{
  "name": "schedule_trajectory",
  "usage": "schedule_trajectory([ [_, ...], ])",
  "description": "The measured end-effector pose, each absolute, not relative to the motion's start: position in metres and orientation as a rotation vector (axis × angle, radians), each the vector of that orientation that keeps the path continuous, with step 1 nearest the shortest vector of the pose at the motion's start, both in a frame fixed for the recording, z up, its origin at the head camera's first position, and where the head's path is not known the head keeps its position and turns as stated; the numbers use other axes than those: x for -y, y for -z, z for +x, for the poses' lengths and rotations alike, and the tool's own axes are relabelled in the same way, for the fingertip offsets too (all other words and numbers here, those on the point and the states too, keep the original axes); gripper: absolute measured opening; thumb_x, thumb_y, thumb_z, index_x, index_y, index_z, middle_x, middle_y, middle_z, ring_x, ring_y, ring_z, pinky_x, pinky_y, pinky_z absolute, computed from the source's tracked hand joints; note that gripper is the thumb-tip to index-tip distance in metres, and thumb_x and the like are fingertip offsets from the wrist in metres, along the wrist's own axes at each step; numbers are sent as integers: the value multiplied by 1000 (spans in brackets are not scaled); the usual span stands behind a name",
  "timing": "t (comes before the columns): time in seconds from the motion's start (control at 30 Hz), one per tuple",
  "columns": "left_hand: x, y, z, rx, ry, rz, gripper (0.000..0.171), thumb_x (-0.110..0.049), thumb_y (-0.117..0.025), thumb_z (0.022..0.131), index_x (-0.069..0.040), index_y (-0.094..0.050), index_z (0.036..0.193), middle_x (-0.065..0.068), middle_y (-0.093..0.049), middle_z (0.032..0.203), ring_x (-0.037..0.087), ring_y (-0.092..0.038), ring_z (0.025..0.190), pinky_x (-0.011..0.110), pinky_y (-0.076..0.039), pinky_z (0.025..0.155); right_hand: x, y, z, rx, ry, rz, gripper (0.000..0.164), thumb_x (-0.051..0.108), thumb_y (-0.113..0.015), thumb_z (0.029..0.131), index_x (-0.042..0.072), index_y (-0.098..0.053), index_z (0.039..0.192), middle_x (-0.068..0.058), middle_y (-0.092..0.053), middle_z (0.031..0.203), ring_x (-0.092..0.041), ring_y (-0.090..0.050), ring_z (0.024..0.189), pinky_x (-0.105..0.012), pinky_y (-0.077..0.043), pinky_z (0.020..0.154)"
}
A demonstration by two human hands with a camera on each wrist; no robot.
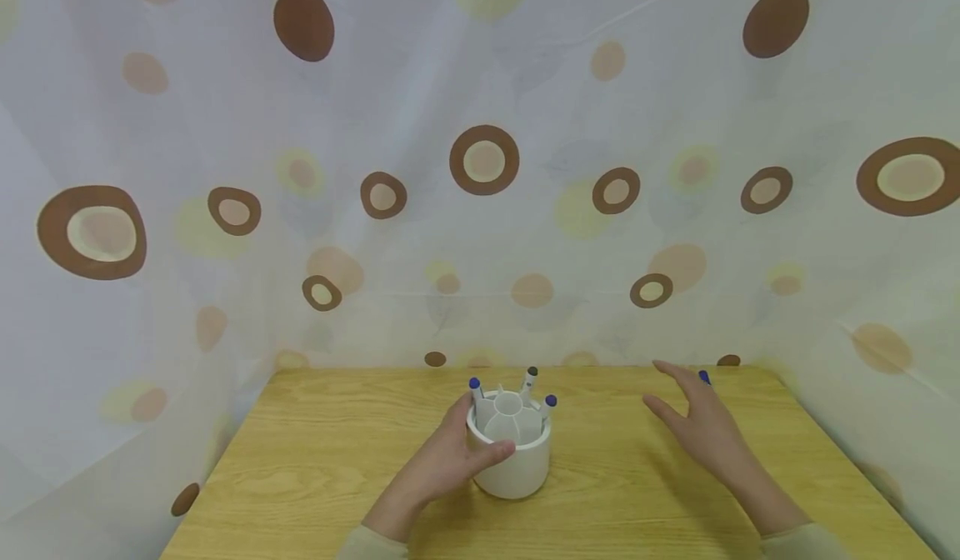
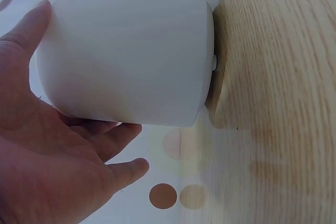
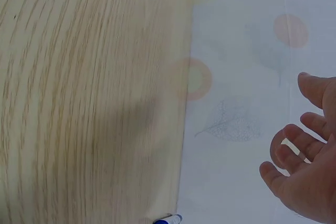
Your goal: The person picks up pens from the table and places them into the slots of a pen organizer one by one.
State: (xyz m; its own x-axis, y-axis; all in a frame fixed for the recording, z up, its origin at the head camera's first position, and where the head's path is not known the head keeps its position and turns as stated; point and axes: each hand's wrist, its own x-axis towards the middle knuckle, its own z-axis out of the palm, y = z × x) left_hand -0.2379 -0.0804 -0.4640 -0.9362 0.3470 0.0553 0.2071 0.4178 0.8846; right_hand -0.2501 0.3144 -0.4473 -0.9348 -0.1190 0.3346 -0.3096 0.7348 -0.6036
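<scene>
A white round pen holder (image 1: 513,470) with inner dividers stands near the middle of the wooden table. My left hand (image 1: 447,460) grips it from the left, thumb over the near rim and fingers round the far side. Three white markers stand in its compartments: one blue-capped (image 1: 476,388) at the left, a black-capped one (image 1: 529,382) at the back and another blue-capped one (image 1: 550,405) at the right. To the right, my right hand (image 1: 703,428) hovers above the table, fingers spread and holding nothing. Just beyond it is a blue-capped marker (image 1: 704,377), partly hidden by the hand.
The wooden table (image 1: 315,452) ends at a pale curtain (image 1: 405,310) with brown and beige circles, which also closes off both sides. In the right wrist view the loose marker (image 3: 168,219) lies near the table's back edge.
</scene>
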Motion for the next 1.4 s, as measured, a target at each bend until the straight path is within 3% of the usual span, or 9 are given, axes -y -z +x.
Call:
schedule_trajectory([
  [0.37, 82, 465, -239, -2541, -1519, 487, 114, -54, -82, 98, 1, -17, 173, 29, -35, 172, 51, -40, 155, 73, -33, 123, -343, 456, -261, 2660, -900, 308, 71, 27, -71, 111, -12, -39, 162, -42, -39, 161, -68, -33, 144, -85, -34, 110],
  [0.6, 81, 464, -238, -2532, -1510, 478, 114, -55, -82, 98, -1, -16, 174, 28, -33, 173, 52, -39, 155, 74, -33, 123, -362, 464, -264, 2690, -848, 298, 69, 21, -73, 109, -16, -41, 158, -44, -42, 157, -69, -38, 141, -84, -35, 110],
  [1.03, 81, 464, -238, -2516, -1534, 473, 114, -54, -82, 98, 0, -16, 174, 30, -32, 173, 53, -35, 157, 76, -30, 123, -395, 476, -268, 2821, -864, 180, 83, 37, -67, 113, -18, -30, 162, -51, -30, 158, -74, -30, 141, -88, -32, 109],
  [1.4, 81, 463, -237, -2502, -1537, 458, 114, -54, -83, 98, -2, -16, 175, 29, -31, 174, 53, -34, 158, 76, -30, 123, -414, 487, -275, 2891, -897, 139, 83, 34, -67, 113, -20, -27, 161, -53, -29, 156, -74, -34, 137, -85, -39, 106],
])
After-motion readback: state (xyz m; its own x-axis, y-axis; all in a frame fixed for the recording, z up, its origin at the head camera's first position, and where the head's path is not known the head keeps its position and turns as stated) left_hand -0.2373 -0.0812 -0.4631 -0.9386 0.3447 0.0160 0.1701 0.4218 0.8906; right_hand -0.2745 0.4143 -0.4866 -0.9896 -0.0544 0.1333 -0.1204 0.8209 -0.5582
